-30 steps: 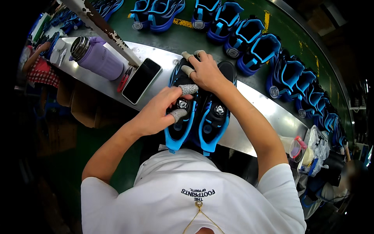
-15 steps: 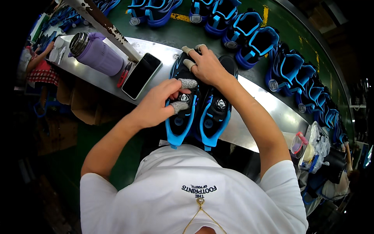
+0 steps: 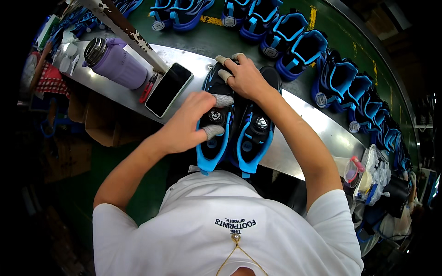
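Note:
A pair of black and blue shoes lies side by side in front of me, the left shoe (image 3: 212,147) and the right shoe (image 3: 252,147), toes pointing away. On each tongue sits a round black dial. My left hand (image 3: 193,120), with grey covers on thumb and forefinger, is at the left shoe. Those two fingers are spread on either side of its dial (image 3: 215,116), which shows between them; whether they press on the shoe is unclear. My right hand (image 3: 244,77), with beige finger covers, is closed over the left shoe's toe.
A metal ledge (image 3: 308,124) carries a phone (image 3: 169,89), red-handled snips (image 3: 148,87) and a purple bottle (image 3: 117,64). Beyond runs a green belt (image 3: 350,41) with several similar shoes (image 3: 294,53). A peeling post (image 3: 133,37) rises left; a plastic container (image 3: 353,172) stands right.
My left thumb and forefinger have shifted slightly, and the curled fingers behind them no longer show, leaving the left shoe's dial more visible. My right hand stays on the toe.

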`<act>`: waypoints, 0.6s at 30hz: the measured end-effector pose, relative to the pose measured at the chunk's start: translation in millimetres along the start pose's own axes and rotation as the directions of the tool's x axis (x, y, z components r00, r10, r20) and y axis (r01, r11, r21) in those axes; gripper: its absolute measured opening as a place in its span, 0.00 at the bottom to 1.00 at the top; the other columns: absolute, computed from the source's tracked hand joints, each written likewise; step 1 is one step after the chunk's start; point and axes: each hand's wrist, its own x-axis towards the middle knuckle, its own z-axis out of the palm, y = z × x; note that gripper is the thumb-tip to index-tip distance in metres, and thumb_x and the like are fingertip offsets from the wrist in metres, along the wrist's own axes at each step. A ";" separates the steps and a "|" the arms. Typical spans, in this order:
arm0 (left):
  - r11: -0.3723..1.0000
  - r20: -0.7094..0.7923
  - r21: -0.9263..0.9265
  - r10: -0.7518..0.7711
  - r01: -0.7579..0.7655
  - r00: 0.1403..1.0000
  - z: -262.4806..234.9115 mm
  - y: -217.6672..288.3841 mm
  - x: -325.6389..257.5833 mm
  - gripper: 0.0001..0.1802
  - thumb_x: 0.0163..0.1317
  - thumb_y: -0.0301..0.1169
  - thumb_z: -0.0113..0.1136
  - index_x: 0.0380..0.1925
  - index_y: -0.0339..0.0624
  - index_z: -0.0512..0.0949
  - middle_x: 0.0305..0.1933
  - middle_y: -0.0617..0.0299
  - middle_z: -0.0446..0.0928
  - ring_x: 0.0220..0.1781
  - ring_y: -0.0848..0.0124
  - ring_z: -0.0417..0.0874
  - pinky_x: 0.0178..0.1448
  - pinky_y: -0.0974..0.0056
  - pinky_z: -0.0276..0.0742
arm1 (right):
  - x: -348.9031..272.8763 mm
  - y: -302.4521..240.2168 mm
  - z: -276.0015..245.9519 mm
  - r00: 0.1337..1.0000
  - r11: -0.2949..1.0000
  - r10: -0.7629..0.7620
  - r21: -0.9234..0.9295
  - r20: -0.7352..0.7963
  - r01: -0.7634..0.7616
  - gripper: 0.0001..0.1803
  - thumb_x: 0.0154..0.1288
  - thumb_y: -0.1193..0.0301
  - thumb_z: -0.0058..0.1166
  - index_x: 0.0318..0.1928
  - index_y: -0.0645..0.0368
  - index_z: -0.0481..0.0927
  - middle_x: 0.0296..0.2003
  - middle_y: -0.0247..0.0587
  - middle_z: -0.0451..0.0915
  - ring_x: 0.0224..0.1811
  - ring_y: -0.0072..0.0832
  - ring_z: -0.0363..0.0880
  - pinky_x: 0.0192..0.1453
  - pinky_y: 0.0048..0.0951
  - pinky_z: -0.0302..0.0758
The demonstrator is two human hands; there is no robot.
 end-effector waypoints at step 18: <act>0.296 0.325 -0.764 -0.590 0.573 0.739 20.4 37.2 -76.1 0.17 0.73 0.30 0.49 0.56 0.31 0.74 0.52 0.51 0.80 0.44 0.69 0.82 0.32 0.69 0.81 | -33.8 -42.9 -90.5 0.926 0.946 -0.245 0.281 0.285 0.164 0.30 0.65 0.61 0.59 0.68 0.41 0.71 0.41 0.46 0.76 0.47 0.42 0.75 0.51 0.39 0.74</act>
